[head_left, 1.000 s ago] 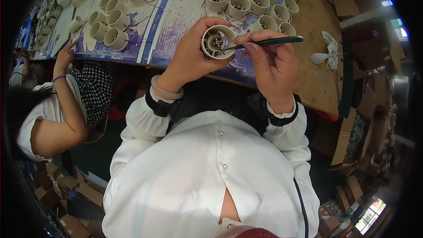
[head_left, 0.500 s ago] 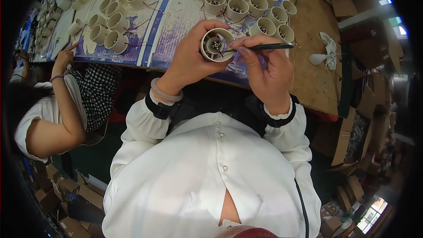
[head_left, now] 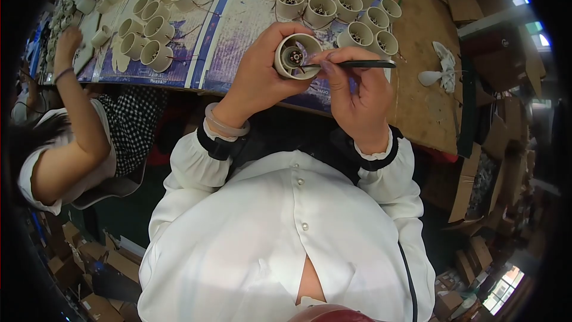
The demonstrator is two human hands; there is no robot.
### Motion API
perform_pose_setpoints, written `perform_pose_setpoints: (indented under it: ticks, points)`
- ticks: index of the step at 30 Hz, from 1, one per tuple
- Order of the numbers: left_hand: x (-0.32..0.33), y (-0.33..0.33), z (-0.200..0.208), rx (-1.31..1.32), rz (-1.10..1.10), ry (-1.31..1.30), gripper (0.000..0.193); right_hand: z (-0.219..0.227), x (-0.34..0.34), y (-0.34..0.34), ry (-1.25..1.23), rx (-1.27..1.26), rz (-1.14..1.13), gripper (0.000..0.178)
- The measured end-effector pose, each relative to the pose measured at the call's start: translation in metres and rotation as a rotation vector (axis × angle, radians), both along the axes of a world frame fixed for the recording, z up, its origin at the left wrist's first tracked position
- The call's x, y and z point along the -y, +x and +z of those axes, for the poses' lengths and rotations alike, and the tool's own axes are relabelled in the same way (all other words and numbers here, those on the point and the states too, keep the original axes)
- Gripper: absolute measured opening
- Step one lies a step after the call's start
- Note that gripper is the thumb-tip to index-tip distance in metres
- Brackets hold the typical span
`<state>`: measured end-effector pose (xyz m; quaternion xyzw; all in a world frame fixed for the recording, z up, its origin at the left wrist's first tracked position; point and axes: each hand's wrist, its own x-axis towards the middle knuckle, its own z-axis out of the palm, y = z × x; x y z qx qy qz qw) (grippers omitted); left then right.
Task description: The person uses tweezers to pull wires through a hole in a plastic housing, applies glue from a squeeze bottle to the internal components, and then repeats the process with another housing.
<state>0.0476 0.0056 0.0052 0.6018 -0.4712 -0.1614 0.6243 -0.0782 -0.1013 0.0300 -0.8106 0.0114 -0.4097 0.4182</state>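
Note:
My left hand [head_left: 255, 77] is wrapped round a cream cup-shaped housing [head_left: 283, 71], its opening tilted up toward me. Inside it sits a small round dark part [head_left: 295, 57] with metal bits. Between its fingertips my right hand [head_left: 363, 95] pinches slim black tweezers [head_left: 372, 64]. Their thin tip reaches into the housing's mouth beside the round part. My right fingertips are close against the housing's right rim. Whatever lies under the tip is too small to make out.
Several similar housings [head_left: 320, 12] with wires crowd the table's far side; another group [head_left: 156, 27] stands at the left. A white bulb-shaped object [head_left: 429, 79] lies near crumpled white material [head_left: 444, 53] at right. A co-worker's arm [head_left: 80, 101] reaches over the table at left.
The housing has shifted slightly right and tilted more in my left hand, the tweezers' tip still inside. The co-worker's hand has moved away to the far left.

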Motion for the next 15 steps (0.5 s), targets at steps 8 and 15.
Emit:
perform_pose_setpoints:
  ticks: [8, 15]
  points:
    - [0.001, 0.005, 0.004, 0.158, 0.047, 0.071, 0.059, 0.004, 0.006, -0.008, 0.007, 0.112, 0.067, 0.015]
    - [0.001, 0.001, 0.007, 0.077, 0.015, 0.059, 0.057, 0.011, 0.011, -0.009, 0.214, -0.034, 0.103, 0.013]
